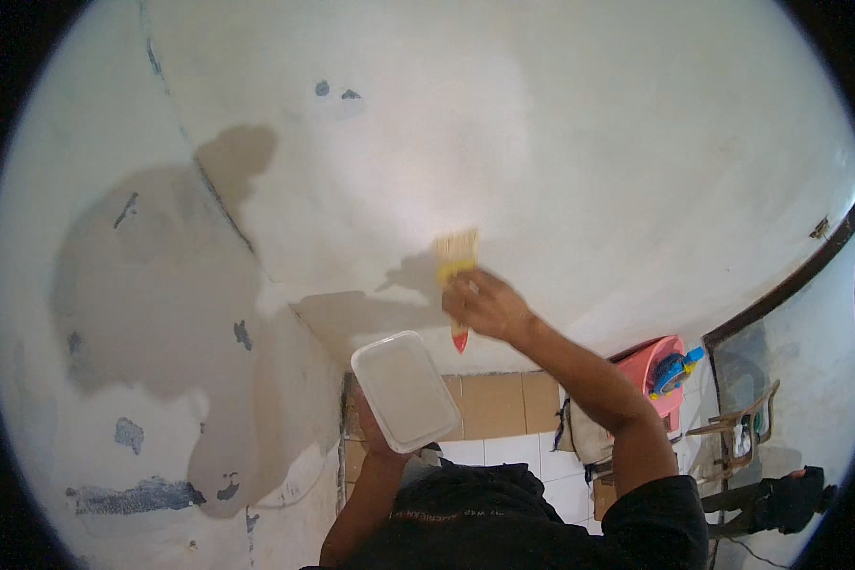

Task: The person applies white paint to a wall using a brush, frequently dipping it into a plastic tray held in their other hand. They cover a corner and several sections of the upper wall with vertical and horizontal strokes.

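My right hand (484,302) is closed around a flat paintbrush (458,247) with pale bristles, a yellow band and a red handle tip. The bristles point up at the whitish wall (617,171) before me; whether they touch it I cannot tell. Lower and to the left, my left hand (374,435) grips a shallow rectangular plastic tub (357,365) from its left side and below. Inside the tub is something whitish, tilted toward the view. Most of the left fingers are hidden under the tub.
Brown cardboard (494,404) lies along the wall's foot over white tiles (513,451). To the right are a pink plastic item (657,359) with a blue object (673,372) on it, a wooden chair (752,432) and a dark-clothed figure (779,499). Grey patches mark the left wall (142,285).
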A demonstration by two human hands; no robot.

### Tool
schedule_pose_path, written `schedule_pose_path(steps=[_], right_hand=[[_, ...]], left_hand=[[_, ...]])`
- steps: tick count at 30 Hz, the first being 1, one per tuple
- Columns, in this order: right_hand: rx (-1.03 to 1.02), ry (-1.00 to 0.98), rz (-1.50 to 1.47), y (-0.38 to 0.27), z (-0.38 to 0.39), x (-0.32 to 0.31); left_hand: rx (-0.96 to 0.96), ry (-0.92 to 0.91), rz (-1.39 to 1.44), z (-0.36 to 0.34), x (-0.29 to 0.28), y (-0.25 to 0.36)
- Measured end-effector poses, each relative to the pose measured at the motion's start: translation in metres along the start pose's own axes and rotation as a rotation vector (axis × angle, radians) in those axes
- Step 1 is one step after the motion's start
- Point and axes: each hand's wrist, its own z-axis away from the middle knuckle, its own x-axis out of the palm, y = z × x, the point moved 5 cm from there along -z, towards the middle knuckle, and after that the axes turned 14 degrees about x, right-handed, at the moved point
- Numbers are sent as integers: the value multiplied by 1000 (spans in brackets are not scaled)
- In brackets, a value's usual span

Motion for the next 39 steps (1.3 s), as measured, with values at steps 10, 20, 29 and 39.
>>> schedule_pose_path(steps=[10, 20, 29, 39], right_hand=[[503, 528, -492, 111, -107, -180], [70, 308, -11, 15, -32, -23], [459, 209, -449, 81, -105, -110], [159, 410, 38, 61, -72, -81]], left_hand=[[55, -40, -32, -3, -14, 6], [-35, -193, 185, -4, -26, -1], [-16, -79, 15, -6, -13, 1], [-24, -19, 134, -8, -14, -8]])
